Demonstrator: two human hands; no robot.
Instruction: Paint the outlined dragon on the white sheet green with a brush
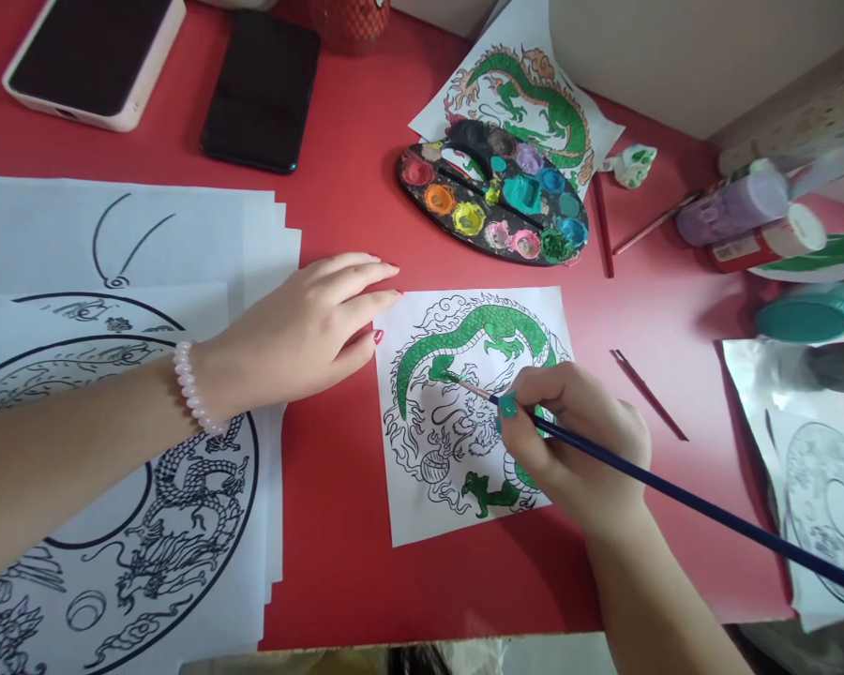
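Paintbrush [647, 477] pinched in right hand [596, 414] | tip at dragon drawing [457, 427] | left hand [309, 328] loosely spread at its edge

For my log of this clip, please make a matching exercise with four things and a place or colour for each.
Column one
1. Brush
2. Palette
3. Bracelet
4. Table

Column two
A. Around the left wrist
B. Red
C. Held in the right hand
D. Partly over a picture of a green dragon

Right pairs: 1-C, 2-D, 3-A, 4-B.
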